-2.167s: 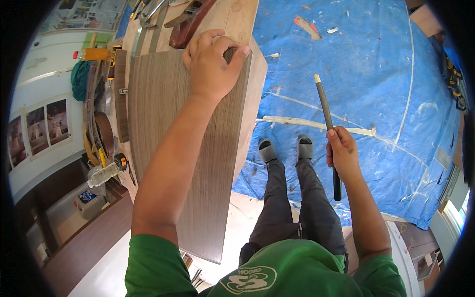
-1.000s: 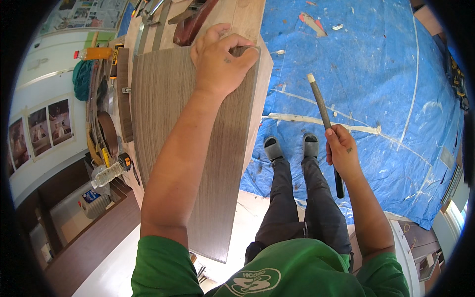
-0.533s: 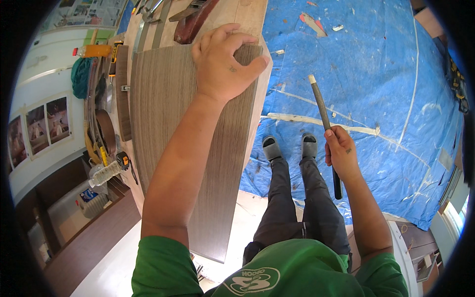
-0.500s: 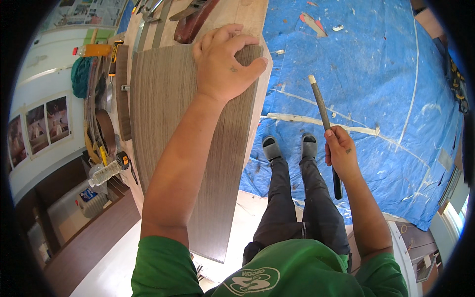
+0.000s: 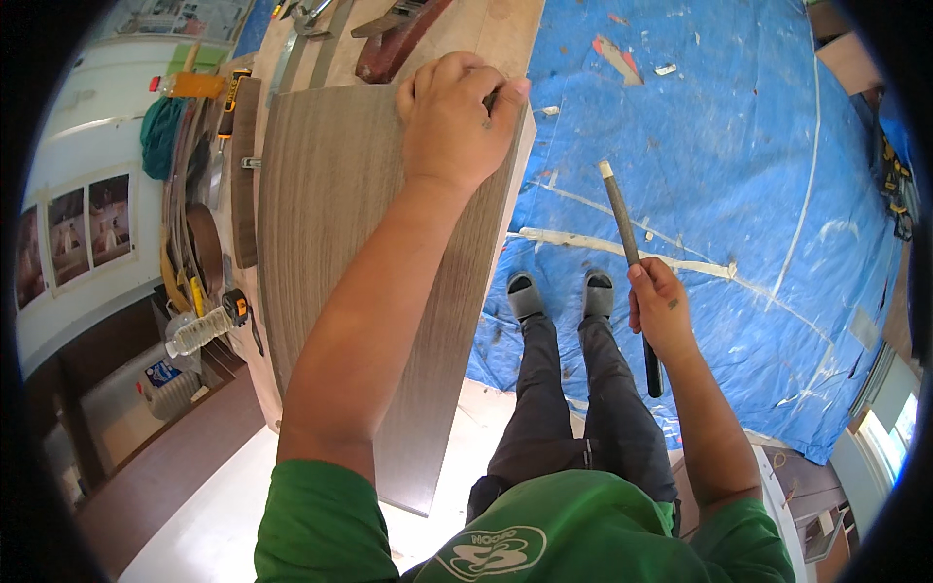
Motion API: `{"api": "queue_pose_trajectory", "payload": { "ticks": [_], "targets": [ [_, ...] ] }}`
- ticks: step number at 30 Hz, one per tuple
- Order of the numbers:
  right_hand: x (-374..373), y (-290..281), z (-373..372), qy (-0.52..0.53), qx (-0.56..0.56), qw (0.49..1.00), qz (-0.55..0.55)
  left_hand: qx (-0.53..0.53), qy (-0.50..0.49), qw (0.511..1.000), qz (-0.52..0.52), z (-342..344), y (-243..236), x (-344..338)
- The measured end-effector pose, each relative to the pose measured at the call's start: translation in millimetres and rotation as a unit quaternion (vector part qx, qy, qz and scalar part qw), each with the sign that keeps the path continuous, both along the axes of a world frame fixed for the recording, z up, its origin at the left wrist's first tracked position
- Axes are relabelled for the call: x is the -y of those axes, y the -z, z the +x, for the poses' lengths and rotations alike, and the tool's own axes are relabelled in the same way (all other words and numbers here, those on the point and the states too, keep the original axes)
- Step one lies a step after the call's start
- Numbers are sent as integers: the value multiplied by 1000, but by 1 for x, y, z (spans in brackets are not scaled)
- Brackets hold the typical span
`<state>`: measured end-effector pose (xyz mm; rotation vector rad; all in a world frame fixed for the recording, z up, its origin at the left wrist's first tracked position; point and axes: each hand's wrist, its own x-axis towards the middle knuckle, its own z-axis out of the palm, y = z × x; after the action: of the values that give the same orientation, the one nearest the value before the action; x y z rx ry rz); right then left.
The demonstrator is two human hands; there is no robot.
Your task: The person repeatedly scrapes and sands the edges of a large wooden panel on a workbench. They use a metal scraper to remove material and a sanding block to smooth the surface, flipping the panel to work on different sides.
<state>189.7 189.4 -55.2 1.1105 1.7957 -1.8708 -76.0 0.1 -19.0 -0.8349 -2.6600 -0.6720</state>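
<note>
A long grey-brown wood-grain board lies along the bench on my left. At its far right corner is my left hand, fingers curled over the far edge and thumb along the right-hand side. Out over the blue floor sheet, my right hand is closed around a long, slim file with a black handle. The file slants up and away, its pale tip at the far end, apart from the board. My left fingertips are hidden behind the board's edge.
Beyond the board, a dark red hand plane and a metal-headed hammer lie on the bench. Along its left side are a tape measure, a clear plastic bottle and an orange drink bottle. A taped blue sheet covers the floor.
My left hand has shifted slightly at the board's corner, its thumb now pointing farther away and closer to the fingers. The right hand still holds the file in nearly the same pose.
</note>
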Motion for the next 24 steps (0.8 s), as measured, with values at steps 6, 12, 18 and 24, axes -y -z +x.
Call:
{"api": "queue_pose_trajectory", "payload": {
  "ticks": [6, 12, 18, 24],
  "targets": [
    [-11, 0, 32, -55, 10, 998, 37, 4, -33, 999, -37, 5, -6, -3],
    [-44, -18, 88, -83, 54, 992, 74, 105, -34, 978, -177, 13, -41, -6],
    [-114, -25, 168, -153, 134, 967, 154, 122, 74, 915, -378, 89, -56, -31],
    [-161, -43, 223, -84, 215, 973, 6, 507, 205, 835, -61, 290, -2, -14]
  ]
}}
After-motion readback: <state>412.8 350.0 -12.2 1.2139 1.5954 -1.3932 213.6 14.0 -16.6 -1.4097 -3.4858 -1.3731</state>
